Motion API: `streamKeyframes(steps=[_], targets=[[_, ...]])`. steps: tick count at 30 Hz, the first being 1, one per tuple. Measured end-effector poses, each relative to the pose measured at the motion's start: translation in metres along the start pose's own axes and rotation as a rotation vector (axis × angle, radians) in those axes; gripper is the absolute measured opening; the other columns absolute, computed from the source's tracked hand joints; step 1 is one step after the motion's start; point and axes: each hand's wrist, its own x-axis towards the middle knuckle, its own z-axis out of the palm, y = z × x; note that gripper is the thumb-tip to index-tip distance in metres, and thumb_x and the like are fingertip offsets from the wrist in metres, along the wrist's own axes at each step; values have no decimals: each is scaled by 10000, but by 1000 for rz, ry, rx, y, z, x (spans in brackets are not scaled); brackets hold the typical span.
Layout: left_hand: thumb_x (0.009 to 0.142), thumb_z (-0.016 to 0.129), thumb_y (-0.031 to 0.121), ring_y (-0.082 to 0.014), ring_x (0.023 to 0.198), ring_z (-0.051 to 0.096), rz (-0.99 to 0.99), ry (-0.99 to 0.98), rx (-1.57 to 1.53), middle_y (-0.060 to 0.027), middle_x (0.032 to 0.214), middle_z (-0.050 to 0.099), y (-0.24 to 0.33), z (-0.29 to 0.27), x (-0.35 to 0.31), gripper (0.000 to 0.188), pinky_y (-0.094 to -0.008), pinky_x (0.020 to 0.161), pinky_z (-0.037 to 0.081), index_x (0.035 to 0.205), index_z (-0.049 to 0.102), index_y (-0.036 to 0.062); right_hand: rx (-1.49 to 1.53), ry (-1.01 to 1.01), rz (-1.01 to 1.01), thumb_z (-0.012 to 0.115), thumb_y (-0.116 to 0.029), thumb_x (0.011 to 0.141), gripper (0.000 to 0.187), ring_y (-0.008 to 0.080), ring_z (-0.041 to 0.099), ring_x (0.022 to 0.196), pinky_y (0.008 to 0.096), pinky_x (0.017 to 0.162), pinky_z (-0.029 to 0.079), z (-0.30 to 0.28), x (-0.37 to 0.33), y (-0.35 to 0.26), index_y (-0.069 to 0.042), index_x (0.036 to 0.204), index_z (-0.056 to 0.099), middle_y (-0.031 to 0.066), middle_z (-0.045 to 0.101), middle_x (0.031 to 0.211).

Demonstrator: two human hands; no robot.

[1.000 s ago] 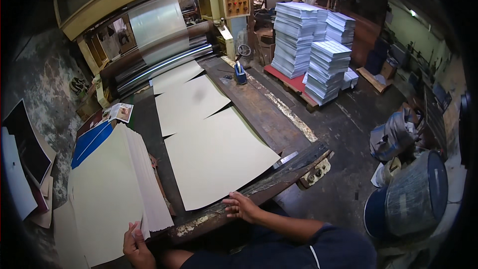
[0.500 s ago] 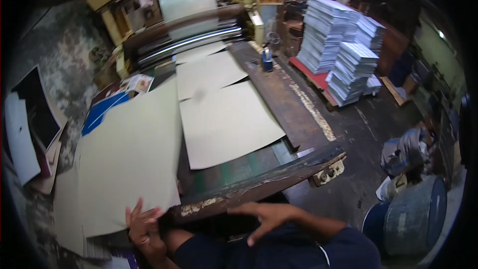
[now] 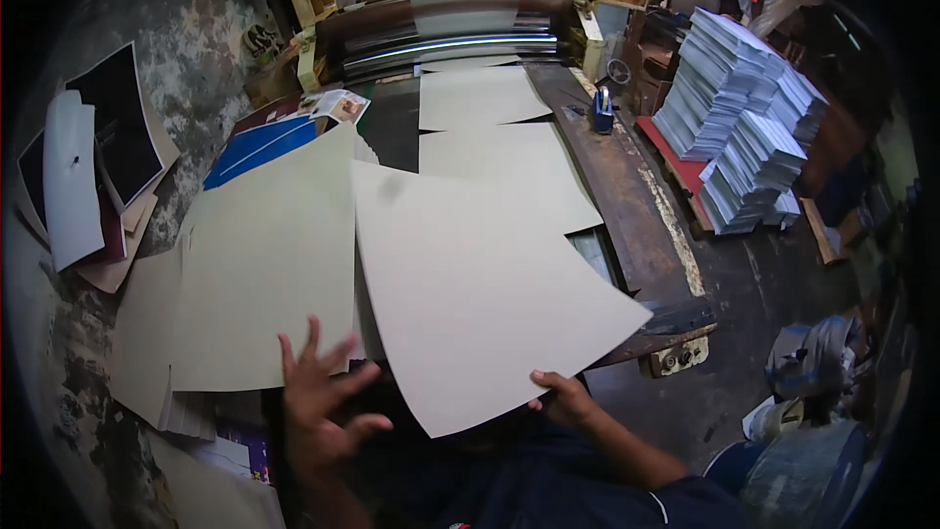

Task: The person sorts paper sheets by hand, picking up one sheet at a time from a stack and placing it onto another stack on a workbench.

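My right hand point(image 3: 568, 400) grips the near edge of a large cream sheet of card point(image 3: 490, 284), thumb on top and fingers beneath. This sheet slants over the near end of a machine bed and bows slightly. Its far left corner is beside a stack of similar cream sheets point(image 3: 264, 264) at the left. My left hand point(image 3: 328, 397) is raised with fingers spread at the near right corner of that stack, holding nothing. Farther up the bed, more cream sheets point(image 3: 504, 162) lie in a row, running to shiny metal rollers point(image 3: 450, 51).
A blue hand tool or dispenser point(image 3: 602, 115) stands on the bed's right ledge point(image 3: 636, 206). Tall stacks of white paper point(image 3: 725, 88) rest on a red pallet point(image 3: 676, 162) to the right. A blue drum point(image 3: 808, 475) is at lower right. Dark sheets point(image 3: 117, 118) lean on the left wall.
A cream sheet is now in my right hand, which was empty before. My left hand's fingers have spread. Sheets on the bed sit nearer the rollers, and the view has shifted left.
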Motion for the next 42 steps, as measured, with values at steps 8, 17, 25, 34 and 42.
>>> streamKeyframes(steps=[8, 17, 25, 34, 42], targets=[[620, 851, 397, -343, 1237, 530, -249, 20, -233, -110, 1169, 666, -47, -2, 2, 591, -505, 1095, 278, 1080, 686, 66, -17, 99, 171, 539, -314, 963, 367, 210, 605, 775, 364, 737, 504, -42, -16, 69, -11, 1162, 486, 156, 622, 942], [811, 730, 381, -295, 1187, 574, -368, 33, -459, -140, 1086, 692, -49, -7, 3, 454, -469, 1121, 247, 1080, 678, 18, 21, 94, 158, 481, -361, 988, 382, 171, 594, 713, 369, 765, 513, -38, 23, 58, -18, 1156, 490, 180, 657, 949], [1010, 478, 316, -136, 965, 577, -626, 242, -318, -93, 957, 690, -29, 13, 0, 415, -261, 931, 409, 1027, 654, -59, 75, 112, 83, 469, -394, 985, 358, 192, 570, 706, 411, 782, 499, -34, 83, 22, -53, 1093, 459, 176, 633, 908], [998, 468, 314, -165, 777, 597, -544, 815, -375, -131, 858, 659, -22, 21, -2, 432, -314, 836, 478, 870, 605, -76, 65, 273, -143, 467, -400, 975, 401, 187, 611, 773, 381, 738, 532, -33, 120, 21, -104, 1235, 394, 164, 643, 1051], [909, 593, 270, -200, 798, 713, 52, 107, -411, 17, 704, 700, 17, 15, 6, 272, -539, 1078, 282, 700, 677, 117, 97, -273, -201, 603, -527, 850, 776, 237, 579, 985, 433, 818, 520, 18, 48, -37, -103, 1421, 292, 152, 513, 1298]])
